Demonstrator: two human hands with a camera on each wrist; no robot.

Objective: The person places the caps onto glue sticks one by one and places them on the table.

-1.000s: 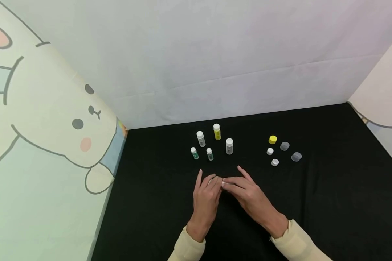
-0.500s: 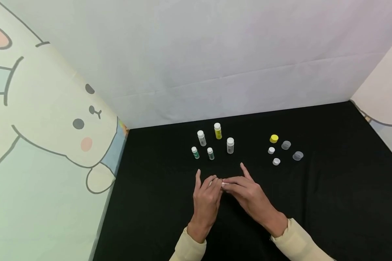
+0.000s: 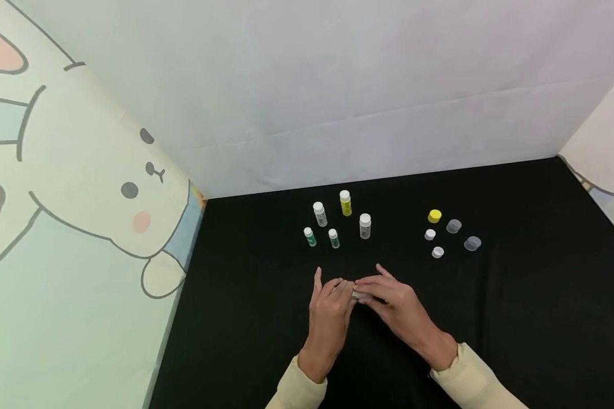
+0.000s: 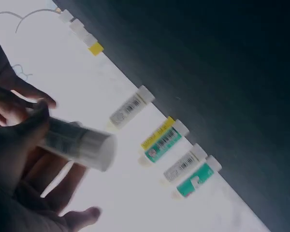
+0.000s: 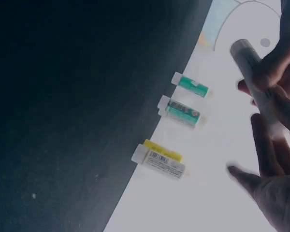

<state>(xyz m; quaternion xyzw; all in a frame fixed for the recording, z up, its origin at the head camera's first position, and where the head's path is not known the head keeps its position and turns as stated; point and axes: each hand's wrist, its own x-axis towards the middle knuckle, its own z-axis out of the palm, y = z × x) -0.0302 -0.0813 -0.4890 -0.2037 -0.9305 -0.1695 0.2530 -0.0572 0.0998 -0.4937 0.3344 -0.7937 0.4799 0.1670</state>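
A small bottle with a printed grey label lies between my two hands, mostly covered by fingers in the head view, where a pale strip of the bottle (image 3: 357,295) shows. My left hand (image 3: 330,315) grips its body; the bottle's pale end (image 4: 97,151) sticks out past the fingers in the left wrist view. The fingers of my right hand (image 3: 400,309) pinch its other end. Seen from the right wrist, the bottle (image 5: 251,65) is tilted and looks blurred. Nearest beyond the hands stand a dark green-labelled bottle (image 3: 334,240) and a grey-labelled bottle (image 3: 365,227).
Farther back stand a second grey-labelled bottle (image 3: 320,215), a yellow-labelled bottle (image 3: 345,203) and a green-labelled bottle (image 3: 310,237). To the right lie a yellow cap (image 3: 434,216), a white cap (image 3: 430,234), another white cap (image 3: 437,252), a clear cap (image 3: 453,226) and another clear cap (image 3: 473,243).
Both hands stay together on the bottle. The right hand's raised finger has come down a little, and more of the bottle shows between the hands. The whole head view has shifted slightly.
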